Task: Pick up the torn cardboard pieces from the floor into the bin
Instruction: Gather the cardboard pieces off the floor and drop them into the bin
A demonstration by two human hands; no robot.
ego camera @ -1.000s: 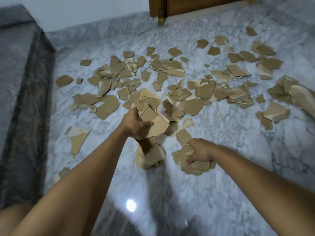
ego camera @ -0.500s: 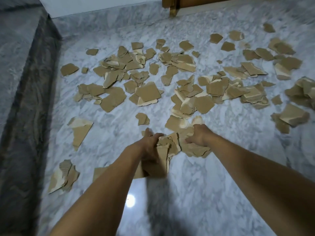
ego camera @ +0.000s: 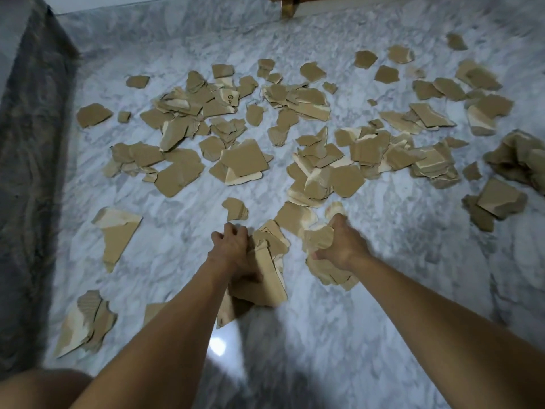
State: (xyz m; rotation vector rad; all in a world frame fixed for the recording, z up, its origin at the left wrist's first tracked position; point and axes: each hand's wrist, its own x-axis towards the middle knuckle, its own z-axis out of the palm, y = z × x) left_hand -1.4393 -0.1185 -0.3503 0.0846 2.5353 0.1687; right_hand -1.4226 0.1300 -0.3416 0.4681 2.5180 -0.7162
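Observation:
Several torn brown cardboard pieces (ego camera: 244, 160) lie scattered over the white marble floor (ego camera: 383, 290). My left hand (ego camera: 233, 249) grips a thick bundle of cardboard pieces (ego camera: 265, 278) in the lower middle of the view. Just to its right, my right hand (ego camera: 342, 243) grips a second bundle of cardboard pieces (ego camera: 327, 270). Both bundles hang close above the floor. No bin is in view.
A dark grey marble step or ledge (ego camera: 26, 172) runs along the left side. A wooden door frame (ego camera: 287, 4) stands at the far edge. Loose pieces lie at the near left (ego camera: 85, 323) and a crumpled heap at the far right (ego camera: 519, 157).
My left hand has come down and nearer with its bundle, close beside the right hand. The view has shifted, bringing the near-left pieces into sight.

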